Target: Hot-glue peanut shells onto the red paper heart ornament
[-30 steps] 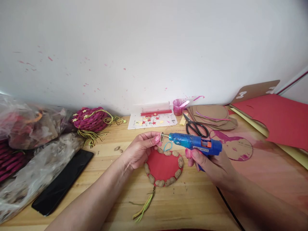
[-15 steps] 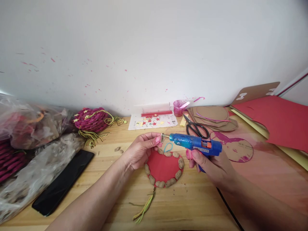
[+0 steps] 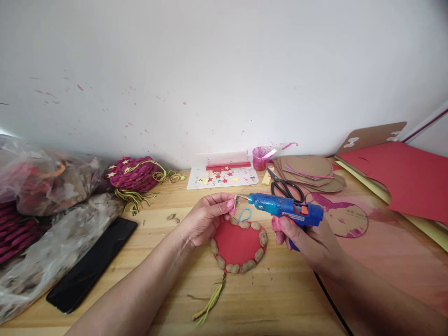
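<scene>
Pinched between the fingertips of my left hand [image 3: 212, 212] is a peanut shell [image 3: 237, 201], held up above the table. My right hand [image 3: 303, 235] grips a blue glue gun [image 3: 280, 205], its metal nozzle pointing left at the shell and seemingly touching it. Below both hands lies a red heart-like card [image 3: 236, 245], its border lined with peanut shells [image 3: 248, 266]. A light blue loop [image 3: 244, 214] sticks out at its top, and a yellow-green yarn tassel [image 3: 210, 303] hangs from its bottom. My left hand covers the card's upper left edge.
At left lie a black phone [image 3: 93, 266], plastic bags [image 3: 59, 177] and a magenta-painted peanut piece [image 3: 135, 172]. Toward the wall are a white sheet with stars [image 3: 196, 179], a pink cup [image 3: 261, 158], scissors [image 3: 287, 186] and cardboard cutouts [image 3: 308, 168]. Red card [image 3: 402, 177] lies at right.
The nozzle and glue gun have shifted very slightly right. The peanut shell has tilted a little in my left fingertips. Otherwise both hands stay in place.
</scene>
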The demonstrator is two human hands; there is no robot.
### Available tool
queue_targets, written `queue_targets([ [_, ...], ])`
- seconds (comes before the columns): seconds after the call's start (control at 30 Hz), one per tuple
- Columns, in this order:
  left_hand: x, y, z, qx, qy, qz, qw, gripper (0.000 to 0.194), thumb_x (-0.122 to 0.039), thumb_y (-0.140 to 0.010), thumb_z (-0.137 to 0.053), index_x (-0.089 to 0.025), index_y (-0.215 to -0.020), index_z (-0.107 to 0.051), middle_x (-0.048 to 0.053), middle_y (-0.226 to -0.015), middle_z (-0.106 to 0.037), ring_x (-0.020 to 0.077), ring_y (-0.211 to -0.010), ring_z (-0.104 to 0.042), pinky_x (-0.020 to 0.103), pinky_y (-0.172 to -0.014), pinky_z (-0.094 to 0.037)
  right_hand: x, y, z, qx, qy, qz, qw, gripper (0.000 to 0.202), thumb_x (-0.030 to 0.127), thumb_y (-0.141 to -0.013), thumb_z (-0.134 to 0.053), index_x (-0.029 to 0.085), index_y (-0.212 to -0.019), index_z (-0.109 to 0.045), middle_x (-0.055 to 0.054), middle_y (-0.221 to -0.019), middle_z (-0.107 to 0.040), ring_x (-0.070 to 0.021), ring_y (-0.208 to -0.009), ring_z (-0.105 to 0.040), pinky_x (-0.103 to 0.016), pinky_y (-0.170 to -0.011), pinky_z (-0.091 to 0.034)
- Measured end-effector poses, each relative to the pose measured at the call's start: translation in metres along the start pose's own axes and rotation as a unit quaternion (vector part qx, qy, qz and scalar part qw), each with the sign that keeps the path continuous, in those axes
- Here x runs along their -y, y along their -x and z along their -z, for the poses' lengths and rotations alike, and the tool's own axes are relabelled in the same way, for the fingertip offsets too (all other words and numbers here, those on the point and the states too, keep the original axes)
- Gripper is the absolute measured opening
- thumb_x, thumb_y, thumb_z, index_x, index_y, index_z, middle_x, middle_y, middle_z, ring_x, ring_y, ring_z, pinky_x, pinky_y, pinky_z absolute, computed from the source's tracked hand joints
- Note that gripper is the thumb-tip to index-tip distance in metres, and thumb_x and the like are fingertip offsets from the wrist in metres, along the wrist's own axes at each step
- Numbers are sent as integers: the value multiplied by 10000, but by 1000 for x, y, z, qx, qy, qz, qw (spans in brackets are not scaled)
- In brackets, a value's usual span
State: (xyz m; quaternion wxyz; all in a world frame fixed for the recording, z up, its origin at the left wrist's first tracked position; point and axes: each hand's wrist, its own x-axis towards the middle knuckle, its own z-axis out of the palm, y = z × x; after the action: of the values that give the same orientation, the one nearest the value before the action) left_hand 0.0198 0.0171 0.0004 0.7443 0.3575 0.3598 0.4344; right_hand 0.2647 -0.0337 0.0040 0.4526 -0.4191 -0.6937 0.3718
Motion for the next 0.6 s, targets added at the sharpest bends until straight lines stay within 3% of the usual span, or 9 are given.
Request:
queue_targets([
  [0.6,-1,0,0,-10,8,-8,1000,355,-296,-617,-987,-110,-816,-759,36,-686,-669,98,-631,-578,192,-604,-454,-1,0,0,-4,10,-18,1000,426,524,-1013,-545,203,-748,-635,-13,-603,-629,-145,-521,-612,-254,-467,-458],
])
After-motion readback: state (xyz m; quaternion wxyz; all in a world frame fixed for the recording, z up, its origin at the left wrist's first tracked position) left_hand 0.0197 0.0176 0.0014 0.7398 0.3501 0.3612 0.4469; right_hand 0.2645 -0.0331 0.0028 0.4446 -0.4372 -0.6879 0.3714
